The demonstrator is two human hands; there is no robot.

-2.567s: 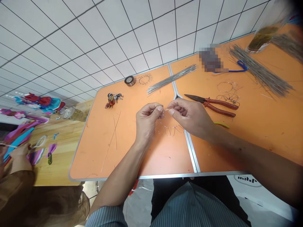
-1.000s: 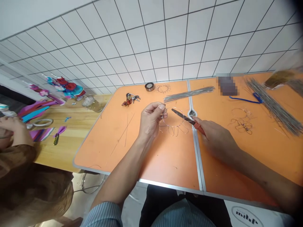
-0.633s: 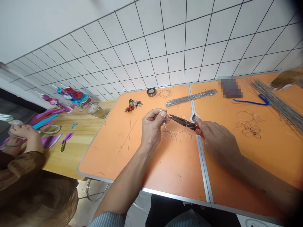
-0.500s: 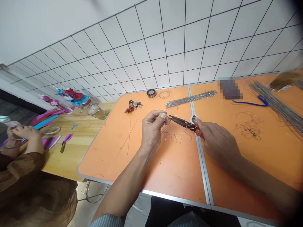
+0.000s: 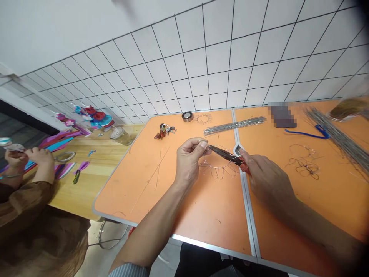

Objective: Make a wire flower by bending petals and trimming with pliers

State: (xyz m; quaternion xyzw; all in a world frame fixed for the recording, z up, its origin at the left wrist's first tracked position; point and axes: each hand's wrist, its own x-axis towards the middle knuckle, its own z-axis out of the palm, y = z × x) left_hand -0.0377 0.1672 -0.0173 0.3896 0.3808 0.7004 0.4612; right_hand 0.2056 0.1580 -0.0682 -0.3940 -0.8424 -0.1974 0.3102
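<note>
My left hand [image 5: 190, 157] pinches a thin wire ring [image 5: 220, 167] between thumb and fingers. Small wire loops stick out around this ring, which hangs just above the orange table. My right hand [image 5: 266, 175] is wrapped round the red handles of a pair of pliers [image 5: 226, 154]. Their dark, narrow jaws point left, with the tips close to my left fingertips. Whether the jaws grip the wire is too fine to make out. Part of the ring passes behind the pliers.
Beyond my hands lie a bundle of wires [image 5: 235, 126], a tape roll [image 5: 187, 116] and keys [image 5: 165, 130]. At right are bent wire shapes [image 5: 305, 167], a blue strip [image 5: 307, 133] and a larger wire bundle [image 5: 340, 138]. A co-worker's hands [image 5: 40, 159] are at the left, by a glass jar [image 5: 121, 135].
The view has shifted slightly, so the table sits a little lower in the picture. Both hands keep their grip on the wire ring and pliers, with hardly any movement between them.
</note>
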